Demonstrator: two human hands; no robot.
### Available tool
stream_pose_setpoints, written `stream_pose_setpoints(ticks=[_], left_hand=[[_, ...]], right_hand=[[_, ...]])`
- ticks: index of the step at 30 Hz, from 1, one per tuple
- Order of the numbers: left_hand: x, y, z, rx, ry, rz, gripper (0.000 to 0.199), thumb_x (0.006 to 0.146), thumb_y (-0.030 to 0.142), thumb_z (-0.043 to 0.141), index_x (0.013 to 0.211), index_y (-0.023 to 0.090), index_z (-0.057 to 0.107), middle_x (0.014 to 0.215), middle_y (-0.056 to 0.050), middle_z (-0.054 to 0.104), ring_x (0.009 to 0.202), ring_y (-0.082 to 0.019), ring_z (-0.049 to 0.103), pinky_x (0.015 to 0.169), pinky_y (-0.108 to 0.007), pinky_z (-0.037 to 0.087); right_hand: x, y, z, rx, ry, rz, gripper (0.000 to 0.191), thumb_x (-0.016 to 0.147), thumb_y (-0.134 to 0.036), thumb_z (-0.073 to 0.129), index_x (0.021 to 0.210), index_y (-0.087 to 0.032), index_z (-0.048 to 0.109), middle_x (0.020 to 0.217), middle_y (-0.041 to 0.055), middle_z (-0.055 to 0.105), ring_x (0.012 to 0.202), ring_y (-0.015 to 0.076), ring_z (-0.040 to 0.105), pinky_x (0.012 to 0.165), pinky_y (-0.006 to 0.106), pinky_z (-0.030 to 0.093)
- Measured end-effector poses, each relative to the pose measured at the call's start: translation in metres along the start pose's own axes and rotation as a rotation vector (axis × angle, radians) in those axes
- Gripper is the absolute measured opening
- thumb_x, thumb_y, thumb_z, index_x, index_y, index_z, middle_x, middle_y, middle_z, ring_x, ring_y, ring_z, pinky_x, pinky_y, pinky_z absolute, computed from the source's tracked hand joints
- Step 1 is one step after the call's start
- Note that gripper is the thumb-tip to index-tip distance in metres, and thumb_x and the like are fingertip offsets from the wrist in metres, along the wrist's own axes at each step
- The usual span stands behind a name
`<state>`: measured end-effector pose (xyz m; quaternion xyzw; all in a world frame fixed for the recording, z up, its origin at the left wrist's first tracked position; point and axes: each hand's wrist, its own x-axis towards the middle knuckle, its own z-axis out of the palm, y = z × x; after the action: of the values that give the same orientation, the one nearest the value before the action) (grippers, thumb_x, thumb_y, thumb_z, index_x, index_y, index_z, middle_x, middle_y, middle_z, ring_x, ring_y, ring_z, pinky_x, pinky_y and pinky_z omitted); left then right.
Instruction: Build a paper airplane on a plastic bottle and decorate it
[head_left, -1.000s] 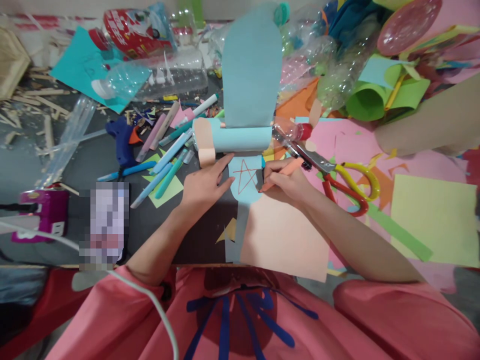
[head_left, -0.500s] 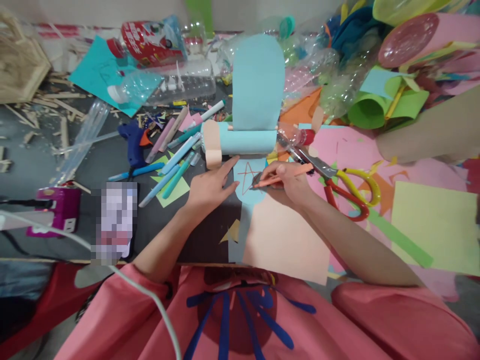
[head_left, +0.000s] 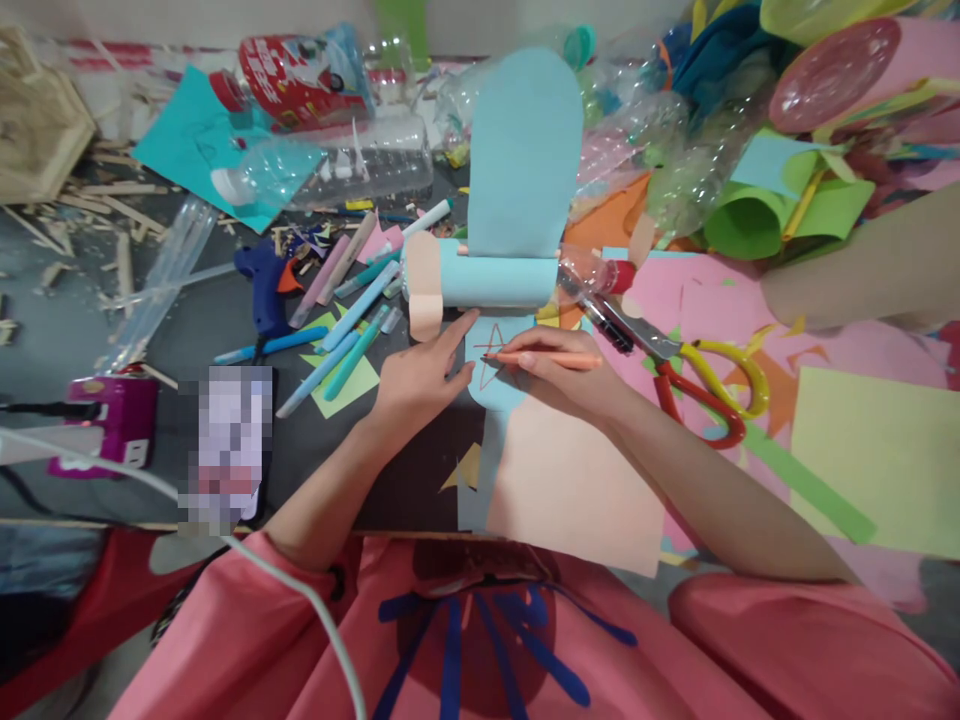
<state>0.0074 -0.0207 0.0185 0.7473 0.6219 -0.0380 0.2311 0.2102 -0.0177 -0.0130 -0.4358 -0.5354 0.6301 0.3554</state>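
Note:
My right hand (head_left: pixel 566 372) is closed around an orange marker (head_left: pixel 551 359), its tip on a red-orange star (head_left: pixel 491 350) drawn on the lower light blue paper wing (head_left: pixel 491 394). My left hand (head_left: pixel 424 370) lies with fingers spread at the left edge of that wing. Above both hands, a bottle wrapped in light blue paper (head_left: pixel 499 278) lies sideways, its red cap to the right and a peach paper strip at its left end. An upper blue wing (head_left: pixel 525 150) with a rounded end rises from it.
Scissors (head_left: pixel 712 385) with red and yellow handles lie to the right on pink paper. Several markers (head_left: pixel 352 320), a blue glue gun (head_left: pixel 262 290) and a phone (head_left: pixel 232 430) are to the left. Plastic bottles (head_left: pixel 337 165) line the back. Peach paper (head_left: pixel 577 490) lies under my right forearm.
The marker tip has moved up and left across the star, and the marker now lies more level in my right hand. My left hand stays in place. The view has shifted slightly.

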Motion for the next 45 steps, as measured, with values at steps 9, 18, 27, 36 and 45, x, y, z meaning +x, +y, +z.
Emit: stream_pose_setpoints(ticks=[9,18,27,36,45], left_hand=[[0.0,-0.002,0.0,0.001,-0.003,0.017,0.06,0.09,0.031,0.051,0.149,0.026,0.04,0.083,0.001,0.068,0.08,-0.017,0.067,0.064,-0.023,0.04],[0.0,0.0,0.0,0.001,-0.033,-0.008,0.062,0.091,0.033,0.053,0.151,0.027,0.037,0.084,0.002,0.068,0.083,-0.017,0.067,0.065,-0.023,0.039],[0.0,0.001,-0.001,0.016,-0.03,-0.01,0.061,0.092,0.034,0.053,0.151,0.026,0.037,0.085,0.002,0.067,0.082,-0.017,0.066,0.063,-0.023,0.037],[0.001,-0.001,0.0,-0.012,-0.002,0.006,0.061,0.09,0.035,0.053,0.149,0.025,0.04,0.084,0.002,0.068,0.08,-0.015,0.066,0.064,-0.022,0.039],[0.001,0.0,0.0,-0.002,-0.008,-0.015,0.061,0.09,0.034,0.053,0.149,0.026,0.04,0.083,0.002,0.068,0.08,-0.015,0.066,0.063,-0.022,0.038]], right_hand=[[0.0,-0.006,-0.001,-0.098,-0.001,-0.01,0.023,0.08,-0.042,0.072,0.086,-0.02,0.075,0.088,0.0049,0.077,0.081,0.0167,0.07,0.073,0.029,0.053],[0.001,-0.008,0.001,-0.157,0.041,-0.079,0.024,0.076,-0.041,0.076,0.087,-0.02,0.075,0.088,0.0055,0.078,0.079,0.0179,0.07,0.068,0.029,0.053],[0.004,-0.006,0.01,-0.137,0.151,-0.145,0.015,0.081,-0.036,0.069,0.08,-0.023,0.077,0.087,0.0045,0.077,0.08,0.0175,0.07,0.069,0.032,0.057],[0.005,-0.007,0.013,-0.226,0.132,-0.142,0.012,0.082,-0.028,0.068,0.084,-0.024,0.079,0.091,0.0037,0.079,0.085,0.0179,0.071,0.071,0.032,0.055],[0.004,-0.007,0.013,-0.25,0.107,-0.124,0.013,0.081,-0.028,0.067,0.085,-0.021,0.078,0.09,0.0042,0.08,0.085,0.0192,0.072,0.076,0.033,0.055]])
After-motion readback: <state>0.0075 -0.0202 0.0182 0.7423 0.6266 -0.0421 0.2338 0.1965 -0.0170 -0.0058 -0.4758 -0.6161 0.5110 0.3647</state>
